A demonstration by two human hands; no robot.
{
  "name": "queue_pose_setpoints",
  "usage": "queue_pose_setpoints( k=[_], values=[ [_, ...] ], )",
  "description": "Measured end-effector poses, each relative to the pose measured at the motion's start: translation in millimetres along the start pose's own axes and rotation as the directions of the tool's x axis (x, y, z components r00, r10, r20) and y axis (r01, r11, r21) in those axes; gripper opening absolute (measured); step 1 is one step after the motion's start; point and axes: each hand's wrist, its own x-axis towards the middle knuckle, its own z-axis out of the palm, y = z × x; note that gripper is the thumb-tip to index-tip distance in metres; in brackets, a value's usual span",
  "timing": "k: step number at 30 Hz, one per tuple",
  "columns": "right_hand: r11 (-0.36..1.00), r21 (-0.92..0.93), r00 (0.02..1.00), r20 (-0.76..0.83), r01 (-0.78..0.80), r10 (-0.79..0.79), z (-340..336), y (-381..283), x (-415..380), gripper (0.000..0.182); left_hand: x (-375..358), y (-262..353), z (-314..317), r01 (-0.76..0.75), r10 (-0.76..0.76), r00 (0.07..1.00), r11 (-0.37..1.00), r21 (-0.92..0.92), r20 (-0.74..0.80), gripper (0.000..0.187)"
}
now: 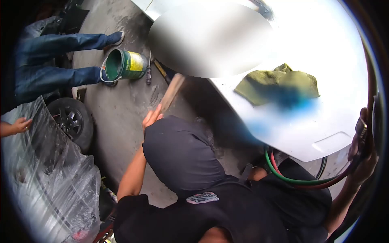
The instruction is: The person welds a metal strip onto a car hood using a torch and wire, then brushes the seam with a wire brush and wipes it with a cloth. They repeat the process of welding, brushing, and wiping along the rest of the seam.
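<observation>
My left hand is closed on the lower end of a flat wooden piece, which points up and right above the floor. Near the right edge, my right hand is bent inward beside a dark upright edge. Its fingers are partly in shadow, and what they hold is hidden. Green and red hoses run toward that hand. Beyond my knees lies a large white panel, with a crumpled olive cloth on it. A blurred oval covers the panel's upper left part.
Left of the panel, a green bucket lies tipped beside a screwdriver. Another person's legs in jeans and a hand are at the left. A wheel stands near clear plastic sheeting.
</observation>
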Motion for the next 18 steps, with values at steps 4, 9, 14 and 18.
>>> queue_pose_setpoints(
  k=[4, 9, 14, 18],
  values=[
    [0.973, 0.033, 0.960, 0.178, -0.227, 0.217, -79, -8, 59, 0.061, -18, -22, 56, 0.389, -0.391, 0.919, 0.920, 0.051, 0.056, 0.045],
    [0.802, -0.239, 0.752, 0.561, 0.548, -0.346, -68, 14, 35, 0.066, 119, 89, 35, -0.229, 0.227, 0.930, 0.973, 0.027, -0.290, 0.044],
    [0.714, -0.365, 0.766, 0.520, 0.598, -0.377, -58, 5, 21, 0.067, 241, 248, 51, -0.903, 0.935, 0.353, 0.350, -0.250, 0.036, 0.066],
    [0.636, -0.410, 0.749, 0.476, 0.653, -0.462, -52, 11, 18, 0.069, 242, 288, 108, -0.966, 0.968, 0.148, 0.185, -0.180, 0.200, 0.059]
  ],
)
